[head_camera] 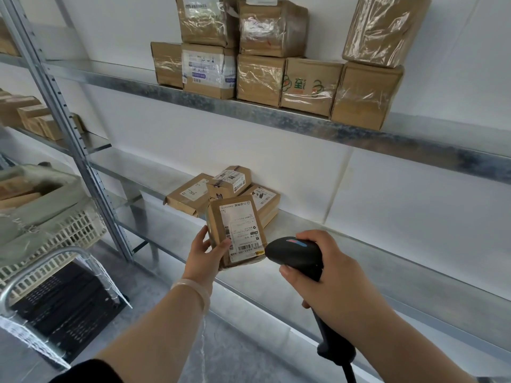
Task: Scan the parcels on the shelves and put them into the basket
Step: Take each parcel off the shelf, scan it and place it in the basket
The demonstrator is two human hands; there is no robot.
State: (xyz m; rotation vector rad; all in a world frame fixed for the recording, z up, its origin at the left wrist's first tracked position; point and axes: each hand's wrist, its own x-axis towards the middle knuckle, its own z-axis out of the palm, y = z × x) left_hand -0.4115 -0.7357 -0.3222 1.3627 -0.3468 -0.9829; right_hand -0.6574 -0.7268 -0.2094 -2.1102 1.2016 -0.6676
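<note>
Head view, single frame.

- Nearest me: my left forearm in a dark sleeve at the bottom edge, and the scanner's cable (349,369) running out of frame at near right.
- Left hand (203,251): fingers curled round the left side of one parcel (237,230), which I hold upright with the label facing me, above the front of the lower shelf (387,275).
- Right hand (331,275): closed round the handle of the scanner (294,251). Its nose is just beside the label's lower right corner, aimed at the barcodes.

Progress, as I judge it:
- This parcel is at the scan step and has not gone in yet.
- The basket (69,230) is white lattice, at near left. Blurred brown shapes inside look like parcels already dropped, but I cannot count them.
- Left to do: three parcels (190,194) heaped against the far wall just behind the held one, and the stack of boxes (309,84) on the upper shelf (276,114), two layers high.
- More boxes sit on the far-left shelves, too blurred to tell apart.

Edges and room:
- The lower shelf's front lip runs under both hands.
- To the right of the heap the shelf is bare metal.
- The upright post (83,150) stands between the shelf bay and the basket, so the swing left should probably pass on its near side.
- The trolley handle (41,261) arches in front of the basket, with a black crate (63,299) below it.
</note>
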